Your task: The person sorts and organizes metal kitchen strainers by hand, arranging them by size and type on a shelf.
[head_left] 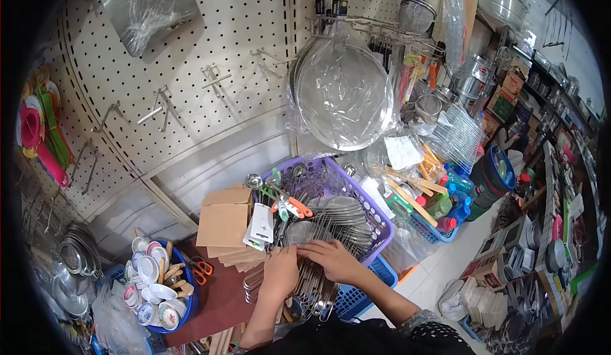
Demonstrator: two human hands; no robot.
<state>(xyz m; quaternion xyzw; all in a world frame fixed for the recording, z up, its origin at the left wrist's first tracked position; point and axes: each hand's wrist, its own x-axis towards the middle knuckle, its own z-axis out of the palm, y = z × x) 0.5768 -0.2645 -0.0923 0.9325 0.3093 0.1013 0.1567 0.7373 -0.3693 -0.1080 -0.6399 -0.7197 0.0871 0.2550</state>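
Over a purple slotted plastic basket (386, 226), thin silvery metal handles (313, 286) are crowding together

Close to each other above this bundle, the bare left hand (282, 272) and the bare right hand (334, 261) are nearly meeting. The left one is curling its fingers narrowly just below some white hanging cards (260, 223); the right one is bending its fingers low across the handles. Their fingertips are hiding whatever is between them, so I cannot tell whether either is gripping anything.

The handles are lying partly over the basket and jutting toward the person, while a stack of round grey metal strainers (349, 213) is leaning behind them. Utensils with orange plastic grips (298, 206) are resting nearby, and flat brown cardboard pieces (224, 220) are standing to the left.

Tangling looks like the likeliest trouble: the handles are crossing so densely that a tug on one could drag its neighbours along. Any such jolt might unsettle the leaning strainers or knock the cards loose. Handles pulled too far forward could also be tipping out toward the blue plastic basket (358, 302) below.
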